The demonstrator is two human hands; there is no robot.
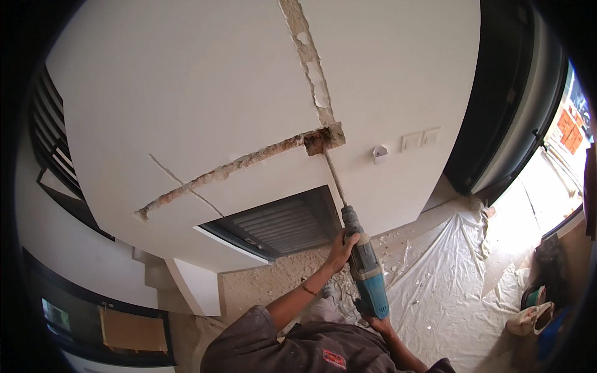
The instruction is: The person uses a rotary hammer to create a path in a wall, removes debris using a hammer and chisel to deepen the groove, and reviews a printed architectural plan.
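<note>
A teal and grey rotary hammer (367, 270) points up and slightly left toward the white wall, held in both hands. Around its front end, behind the dark collar, my left hand (343, 248) is wrapped. My right hand (378, 324) grips the rear of the tool, its fingers partly hidden by the body. The long chisel bit (335, 179) reaches the lower edge of a rough square hole (316, 142) showing reddish masonry. A chased groove (230, 169) runs left and downward from this hole, and another groove (309, 62) rises above it.
White switch plates (421, 139) and a small white fitting (380, 154) sit right of the hole. Below is a dark louvred panel (283, 224). Rubble (249, 287) litters the floor beside plastic sheeting (435, 280). A sack (530, 319) lies at right, near an open doorway.
</note>
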